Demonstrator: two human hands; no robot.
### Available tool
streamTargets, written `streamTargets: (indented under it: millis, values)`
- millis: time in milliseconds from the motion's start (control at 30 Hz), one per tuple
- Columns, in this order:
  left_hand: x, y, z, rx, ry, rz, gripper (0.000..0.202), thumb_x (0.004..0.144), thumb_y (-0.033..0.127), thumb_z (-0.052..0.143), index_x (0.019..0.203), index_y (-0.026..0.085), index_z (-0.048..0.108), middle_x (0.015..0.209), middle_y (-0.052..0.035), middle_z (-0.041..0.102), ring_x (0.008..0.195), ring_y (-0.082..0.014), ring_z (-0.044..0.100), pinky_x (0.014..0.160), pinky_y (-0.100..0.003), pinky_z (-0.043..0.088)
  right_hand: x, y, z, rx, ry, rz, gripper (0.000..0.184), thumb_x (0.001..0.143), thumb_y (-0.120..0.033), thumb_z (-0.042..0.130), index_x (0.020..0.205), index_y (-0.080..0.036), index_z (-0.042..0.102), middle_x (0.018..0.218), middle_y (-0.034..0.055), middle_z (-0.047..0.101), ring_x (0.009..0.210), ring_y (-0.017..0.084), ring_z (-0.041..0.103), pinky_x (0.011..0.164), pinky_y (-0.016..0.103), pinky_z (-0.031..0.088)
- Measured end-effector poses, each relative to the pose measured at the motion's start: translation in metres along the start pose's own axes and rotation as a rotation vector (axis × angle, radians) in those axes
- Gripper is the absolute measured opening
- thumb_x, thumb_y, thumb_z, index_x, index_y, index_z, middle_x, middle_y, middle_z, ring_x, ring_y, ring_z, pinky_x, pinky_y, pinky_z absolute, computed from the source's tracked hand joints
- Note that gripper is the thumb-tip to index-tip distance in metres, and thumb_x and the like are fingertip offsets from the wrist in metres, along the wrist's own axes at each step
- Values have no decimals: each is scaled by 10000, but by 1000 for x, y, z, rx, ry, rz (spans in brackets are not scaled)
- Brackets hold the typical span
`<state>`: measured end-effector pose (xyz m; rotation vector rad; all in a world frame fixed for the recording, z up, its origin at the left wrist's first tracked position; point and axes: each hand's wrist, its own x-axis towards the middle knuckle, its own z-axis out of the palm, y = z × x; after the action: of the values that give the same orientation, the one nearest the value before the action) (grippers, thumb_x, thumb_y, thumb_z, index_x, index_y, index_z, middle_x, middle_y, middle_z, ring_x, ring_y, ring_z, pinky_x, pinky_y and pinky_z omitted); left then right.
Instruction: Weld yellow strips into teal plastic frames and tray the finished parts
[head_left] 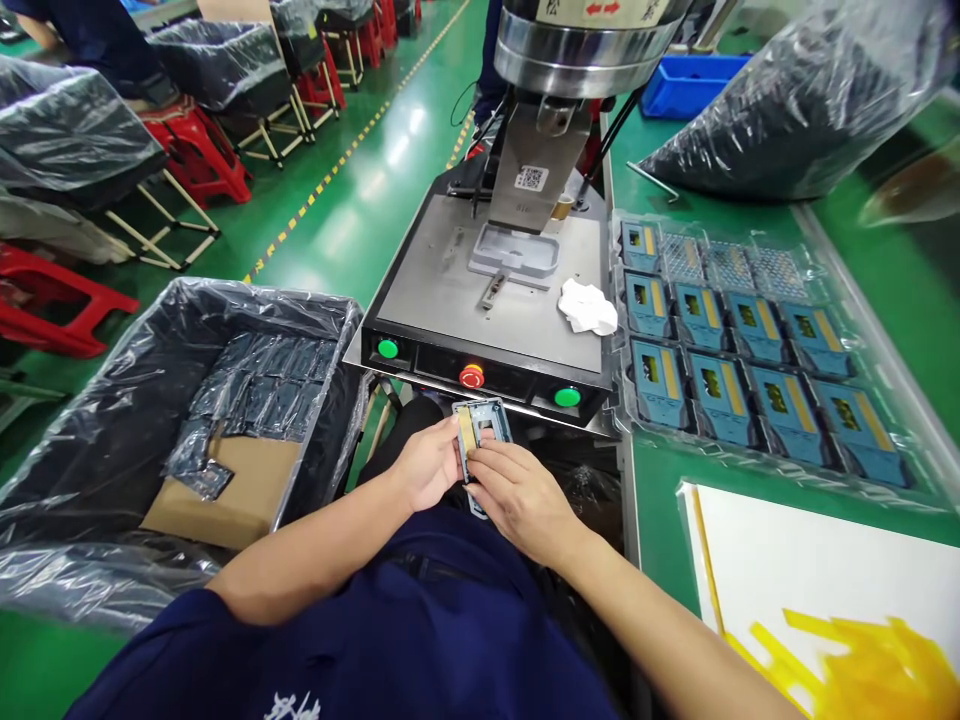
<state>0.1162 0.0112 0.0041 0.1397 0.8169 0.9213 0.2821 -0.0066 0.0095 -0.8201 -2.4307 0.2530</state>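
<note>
From my remote seat I see the blue-grey case (493, 411) between both hands, just short of the press bed's (427, 290) front edge and left of the table's (660, 520) left edge. Its long axis points roughly from body to press. My left hand (429, 466) pinches its left side; my right hand (519, 490), nearer the table, lays bent fingers across its face, whether gripping I can't tell.

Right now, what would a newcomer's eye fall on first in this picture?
Most likely the round silver metal machine head, top centre, above a flat grey metal plate. Then the bright yellow flat strips on a white sheet, lower right. Just below centre, the left grip and right grip hold a blue-grey rectangular part.
</note>
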Motion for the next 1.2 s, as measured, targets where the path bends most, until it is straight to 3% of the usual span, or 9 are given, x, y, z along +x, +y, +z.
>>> streamTargets:
  millis: [167,267,433,600,667,767,967,1100,1200]
  values:
    - [-1,2,1,-29,-15,69,263,978,227,428,1101,107,627,1074,-157,705,926,-222,693,911,-401,525,-3,-2,-5,10,81,203,473,860,-352,655,1288,-188,539,1267,172,606,1198,303,559,1001,496,509]
    - [-2,3,4,-53,1,121,259,964,205,463,1161,120,608,1156,-151,685,1020,-236,675,975,-431,497,1,0,-11,-65,-33,428,739,768,-477,722,1369,-138,458,1338,225,525,1209,357,533,986,529,508]
    - [-2,1,9,-101,-15,222,260,956,183,486,1191,139,588,1225,-138,661,1144,-245,630,1069,-453,433,23,0,-24,-115,-264,538,747,754,-373,696,1401,-123,421,1344,197,519,1197,342,541,963,482,523]
    - [-2,7,5,-129,-77,310,263,935,244,559,1184,166,589,1308,-129,617,1215,-250,588,1101,-458,399,50,14,-31,-172,-286,483,748,733,-351,669,1396,-92,437,1309,213,546,1164,342,564,941,460,525]
    - [-4,11,0,-113,-65,319,261,930,269,577,1175,179,589,1334,-126,600,1230,-261,578,1096,-467,397,62,39,-38,-179,-245,411,743,725,-329,657,1396,-93,441,1313,207,555,1194,339,551,987,461,493]
    - [-6,18,-11,-72,30,306,250,932,293,571,1151,173,588,1331,-144,598,1212,-283,591,1070,-482,413,88,94,-60,-198,-200,340,736,720,-342,664,1391,-119,461,1303,182,581,1203,332,552,1018,464,462]
    - [-10,24,-37,-28,196,285,264,939,323,548,1150,167,582,1309,-159,607,1160,-295,621,1018,-475,446,149,204,-102,-363,-314,539,748,666,-330,722,1349,-94,530,1245,170,639,1095,321,620,955,385,486]
    - [-13,27,-52,-23,257,296,290,944,341,538,1174,168,573,1318,-154,600,1146,-287,627,991,-451,461,181,246,-103,-359,-366,633,748,668,-346,746,1350,-113,545,1160,139,682,1001,290,652,884,361,506]
    - [-16,30,-63,-31,308,305,314,935,353,551,1188,169,572,1314,-151,603,1132,-281,632,966,-433,473,201,266,-93,-284,-379,638,627,665,-319,750,1251,-135,621,1051,89,712,919,245,665,826,320,519]
